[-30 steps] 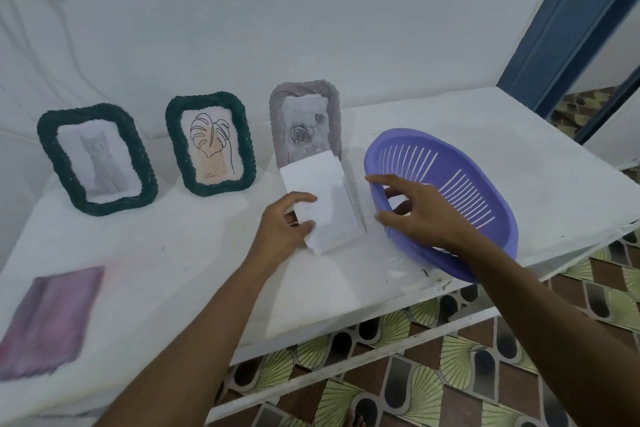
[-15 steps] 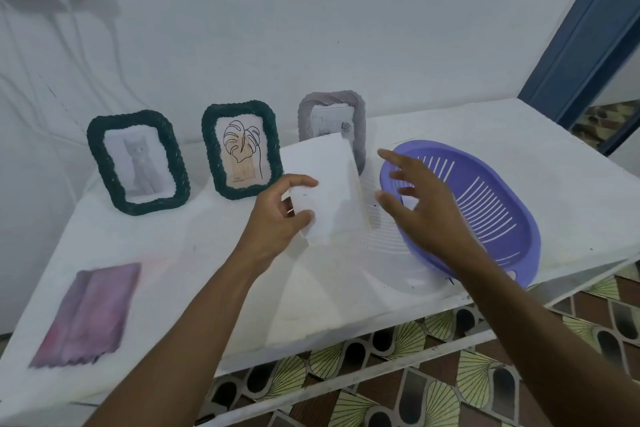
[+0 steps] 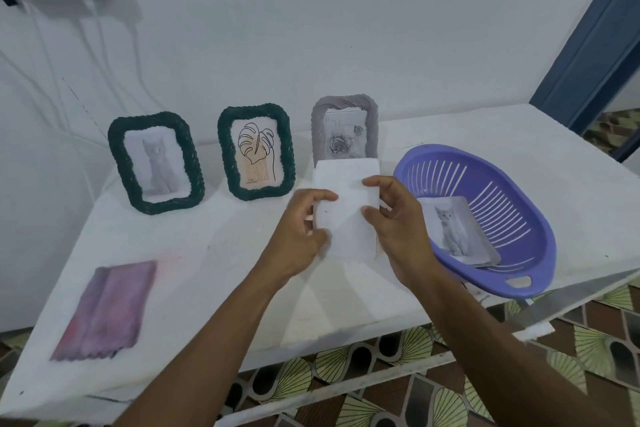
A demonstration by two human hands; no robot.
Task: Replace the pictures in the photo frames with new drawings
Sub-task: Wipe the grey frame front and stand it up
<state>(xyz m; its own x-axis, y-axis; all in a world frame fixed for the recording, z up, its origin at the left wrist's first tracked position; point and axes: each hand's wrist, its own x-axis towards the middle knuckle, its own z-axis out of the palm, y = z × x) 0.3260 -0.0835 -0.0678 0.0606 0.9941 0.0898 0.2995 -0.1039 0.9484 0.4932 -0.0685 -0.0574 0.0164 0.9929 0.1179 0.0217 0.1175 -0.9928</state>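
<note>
Three frames stand against the wall: a green one with a cat picture, a green one with a leaf drawing, and a grey one with a rose picture. In front of the grey frame I hold a white card with its blank side toward me. My left hand pinches its left edge and my right hand pinches its right edge. A cat picture lies in the purple basket to the right.
A folded pink-purple cloth lies at the table's front left. White cables hang down the wall at the back left. The table's front edge runs just below my forearms, with patterned floor tiles beyond it. A blue door frame stands at the right.
My right hand has come away from the basket and taken the card's right edge. The card, held before by my left hand alone, is now between both hands. The cat picture in the basket is now uncovered.
</note>
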